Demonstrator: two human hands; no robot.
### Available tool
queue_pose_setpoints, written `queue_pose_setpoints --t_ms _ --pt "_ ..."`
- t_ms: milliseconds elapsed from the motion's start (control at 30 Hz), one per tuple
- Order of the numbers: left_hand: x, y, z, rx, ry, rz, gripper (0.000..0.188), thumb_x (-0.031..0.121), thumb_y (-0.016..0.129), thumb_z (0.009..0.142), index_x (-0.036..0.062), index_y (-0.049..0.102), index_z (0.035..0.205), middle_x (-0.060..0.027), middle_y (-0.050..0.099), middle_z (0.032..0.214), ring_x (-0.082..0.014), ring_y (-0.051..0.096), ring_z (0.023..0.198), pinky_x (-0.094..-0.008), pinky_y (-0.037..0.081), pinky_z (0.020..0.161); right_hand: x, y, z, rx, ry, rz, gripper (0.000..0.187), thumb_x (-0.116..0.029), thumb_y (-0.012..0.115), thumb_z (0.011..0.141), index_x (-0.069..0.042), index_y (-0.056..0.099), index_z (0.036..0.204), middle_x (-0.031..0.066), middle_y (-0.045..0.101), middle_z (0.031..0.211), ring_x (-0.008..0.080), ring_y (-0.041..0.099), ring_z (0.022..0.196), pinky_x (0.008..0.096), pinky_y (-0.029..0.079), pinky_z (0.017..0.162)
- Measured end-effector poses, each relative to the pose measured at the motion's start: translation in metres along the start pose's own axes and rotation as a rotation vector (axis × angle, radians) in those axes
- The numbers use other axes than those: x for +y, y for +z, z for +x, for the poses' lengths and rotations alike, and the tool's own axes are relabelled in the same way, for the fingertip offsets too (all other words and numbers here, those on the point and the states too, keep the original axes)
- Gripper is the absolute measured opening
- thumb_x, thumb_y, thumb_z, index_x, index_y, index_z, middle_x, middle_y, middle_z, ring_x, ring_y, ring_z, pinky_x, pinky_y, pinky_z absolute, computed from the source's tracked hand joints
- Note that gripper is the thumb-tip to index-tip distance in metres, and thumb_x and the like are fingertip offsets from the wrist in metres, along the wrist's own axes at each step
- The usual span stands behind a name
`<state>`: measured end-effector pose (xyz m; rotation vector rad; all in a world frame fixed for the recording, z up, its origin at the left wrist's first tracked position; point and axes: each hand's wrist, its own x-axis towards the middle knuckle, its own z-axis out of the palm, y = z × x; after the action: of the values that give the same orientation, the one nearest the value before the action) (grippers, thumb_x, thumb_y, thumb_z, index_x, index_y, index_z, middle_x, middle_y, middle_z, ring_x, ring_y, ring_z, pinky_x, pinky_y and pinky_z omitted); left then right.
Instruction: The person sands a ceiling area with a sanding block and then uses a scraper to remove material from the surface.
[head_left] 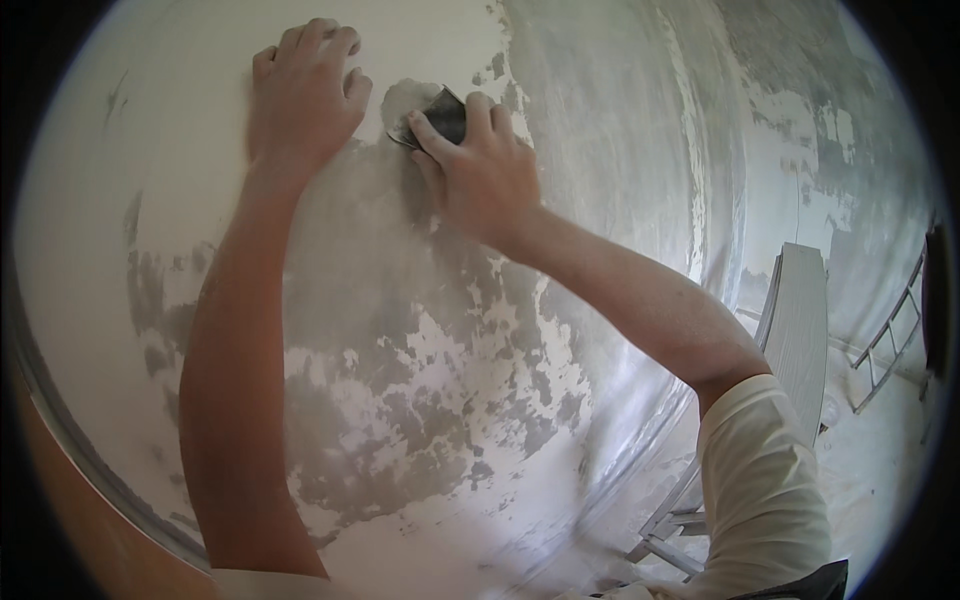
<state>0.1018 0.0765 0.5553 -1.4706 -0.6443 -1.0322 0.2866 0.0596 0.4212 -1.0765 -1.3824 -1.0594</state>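
The dark, flat hand tool [446,118] is located at the upper middle of the view, at the wall [330,240], and is held in the right hand [485,170]. The right fingers are closed around the tool: one digit is laid across its near face, and others are bent at its right-hand side. The left hand [305,100] is positioned to the left of the tool, well apart from it. Its fingers are bent and slightly parted; no object is seen in them, but the palm side is hidden, so it cannot be told whether anything is held or whether the wall is touched.

The tool is judged to be light and fairly stiff, with a thin edge that may flex or nick under load. Its smooth face may become slippery when dusty. Hold is best taken along the back, opposite the thin edge, with one digit spread on the face to steady the angle. A rounded pale patch [405,100] is seen on the wall just beside the tool; whether it is wet or dry cannot be told.

The wall is finished unevenly: smooth off-white coating is interrupted by bare grey areas and ragged flakes, most densely below the hands. Coated edges are judged to be brittle. To the right, long pale panels [803,335] are stood on end, and a ladder [890,345] is placed beyond them on the pale floor [875,465].
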Motion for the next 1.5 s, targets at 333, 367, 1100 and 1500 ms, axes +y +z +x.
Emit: queue_pose_setpoints --t_ms 333,367,1100,1500 --pt "-0.027 -0.032 -0.010 -0.221 -0.048 0.498 0.059 0.051 0.048 0.112 0.0416 0.033 0.168 0.0122 0.027 0.179 -0.0101 0.022 0.165 -0.0541 0.009 0.137 0.030 -0.004 0.050 0.003 0.271 -0.169 0.040 -0.045 0.055 0.107 -0.027 0.074 0.138 0.0208 0.058 0.143 0.0425 0.060 0.129 0.0552 0.055 0.102" --pt "-0.024 -0.034 -0.008 -0.230 -0.053 0.523 0.059 0.051 0.048 0.113 0.0412 0.033 0.168 0.0123 0.026 0.179 -0.0094 0.022 0.165 -0.0536 0.010 0.137 0.021 -0.004 0.041 0.040 0.159 -0.168 0.041 -0.046 0.054 0.107 -0.025 0.074 0.138 0.0213 0.059 0.143 0.0429 0.061 0.129 0.0556 0.055 0.102" --pt "-0.011 -0.048 -0.013 -0.175 -0.032 0.114 0.066 0.049 0.054 0.107 0.0166 0.045 0.164 -0.0084 0.033 0.177 -0.0212 0.024 0.165 -0.0522 0.015 0.133 0.052 -0.021 0.059 -0.083 0.351 -0.260 0.038 -0.045 0.058 0.106 -0.032 0.076 0.136 0.0226 0.055 0.143 0.0399 0.063 0.128 0.0568 0.056 0.102" --pt "-0.010 -0.032 -0.012 -0.271 -0.008 0.292 0.065 0.047 0.053 0.110 0.0313 0.034 0.170 0.0081 0.024 0.180 -0.0117 0.023 0.165 -0.0468 0.021 0.134 0.065 -0.025 0.064 -0.090 0.408 -0.224 0.038 -0.037 0.056 0.107 -0.026 0.069 0.141 0.0209 0.054 0.139 0.0429 0.060 0.124 0.0536 0.059 0.096"
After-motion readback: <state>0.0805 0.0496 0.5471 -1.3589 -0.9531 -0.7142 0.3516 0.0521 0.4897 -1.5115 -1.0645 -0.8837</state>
